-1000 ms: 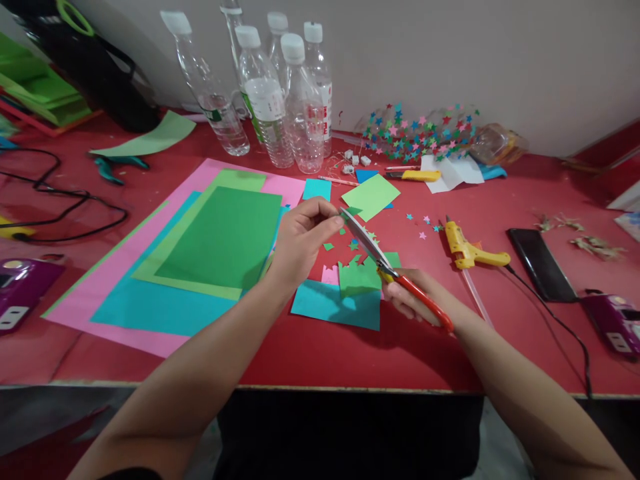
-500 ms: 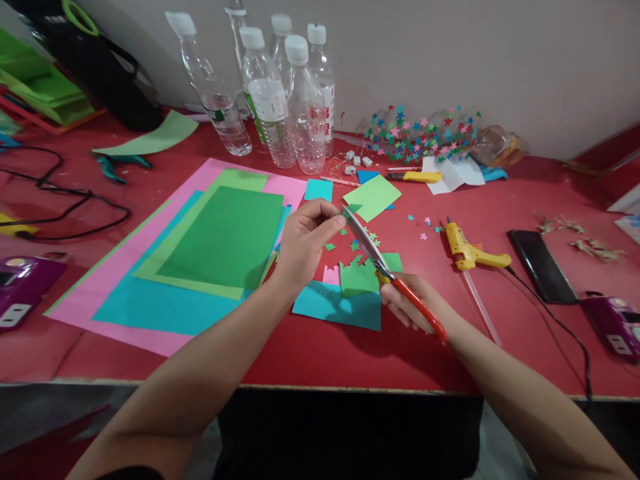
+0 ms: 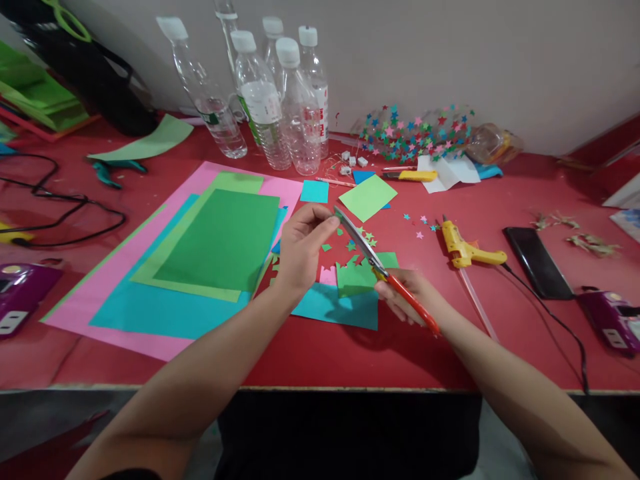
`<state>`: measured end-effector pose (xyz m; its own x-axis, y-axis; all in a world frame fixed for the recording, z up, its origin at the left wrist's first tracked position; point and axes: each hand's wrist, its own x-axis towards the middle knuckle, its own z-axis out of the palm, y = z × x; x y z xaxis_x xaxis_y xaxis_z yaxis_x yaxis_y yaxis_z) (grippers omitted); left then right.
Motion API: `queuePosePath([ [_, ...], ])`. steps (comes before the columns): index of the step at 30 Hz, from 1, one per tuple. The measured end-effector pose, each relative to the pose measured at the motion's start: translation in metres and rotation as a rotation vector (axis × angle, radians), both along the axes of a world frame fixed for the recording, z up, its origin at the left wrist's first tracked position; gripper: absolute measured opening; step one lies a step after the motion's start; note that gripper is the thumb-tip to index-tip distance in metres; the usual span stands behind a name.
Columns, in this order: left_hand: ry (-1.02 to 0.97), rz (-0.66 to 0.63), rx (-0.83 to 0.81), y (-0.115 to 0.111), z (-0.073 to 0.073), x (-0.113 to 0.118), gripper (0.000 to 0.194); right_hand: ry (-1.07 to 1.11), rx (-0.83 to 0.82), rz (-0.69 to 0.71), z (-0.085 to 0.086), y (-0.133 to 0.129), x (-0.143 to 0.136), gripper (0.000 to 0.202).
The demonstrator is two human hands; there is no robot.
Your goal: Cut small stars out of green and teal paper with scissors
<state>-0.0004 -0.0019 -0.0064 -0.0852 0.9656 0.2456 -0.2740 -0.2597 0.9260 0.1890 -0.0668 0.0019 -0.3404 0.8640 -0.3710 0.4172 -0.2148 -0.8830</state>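
My right hand (image 3: 407, 293) is closed around the handles of scissors (image 3: 411, 301) with red grips. Their blades point up and left, and look nearly closed. At the blade tips, my left hand (image 3: 305, 250) pinches a small piece of green paper (image 3: 338, 212), mostly covered by the fingers and blades. Below the blades lie small green paper stars (image 3: 351, 247) and scraps. Under my hands are a green sheet with a notched edge (image 3: 357, 277), a pink scrap (image 3: 328, 275) and a blue paper piece (image 3: 335, 308).
Stacked coloured sheets (image 3: 220, 240) lie left. Plastic bottles (image 3: 303, 120) stand at the back, near a star-covered bottle (image 3: 415, 137). To the right are a yellow glue gun (image 3: 467, 252) with its cord, and a phone (image 3: 537, 262). A yellow cutter (image 3: 417, 176) lies behind.
The dark green paper that showed beyond the scissor blades is no longer visible there. The whole view has shifted slightly; both hands keep nearly the same pose.
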Motion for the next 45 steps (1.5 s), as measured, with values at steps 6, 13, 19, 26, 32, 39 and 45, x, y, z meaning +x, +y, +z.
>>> queuePosePath([
  [6, 0.268, 0.010, 0.048, 0.014, -0.005, -0.010, 0.015, 0.041, 0.067, -0.161, -0.002, 0.007, 0.005, 0.041],
  [13, 1.161, -0.221, 0.231, 0.029, -0.035, -0.011, 0.014, 0.070, 0.091, -0.268, -0.005, 0.014, 0.007, 0.045],
  [19, 1.515, -0.248, 0.406, 0.029, -0.040, -0.010, 0.032, 0.075, 0.106, -0.216, -0.005, 0.013, 0.004, 0.046],
  [26, 1.706, -0.177, 0.472, 0.027, -0.038, -0.009, 0.021, 0.085, 0.109, -0.221, -0.004, 0.013, 0.003, 0.047],
  [32, 1.644, -0.186, 0.450, 0.027, -0.041, -0.010, 0.024, 0.070, 0.108, -0.218, -0.004, 0.014, 0.003, 0.048],
  [39, 1.499, -0.242, 0.459, 0.027, -0.041, -0.012, 0.034, -0.003, 0.132, -0.240, -0.009, 0.015, 0.004, 0.046],
  [45, 1.438, -0.405, 0.537, 0.015, -0.029, -0.007, 0.047, -0.419, 0.375, -0.425, -0.017, 0.030, 0.017, 0.031],
])
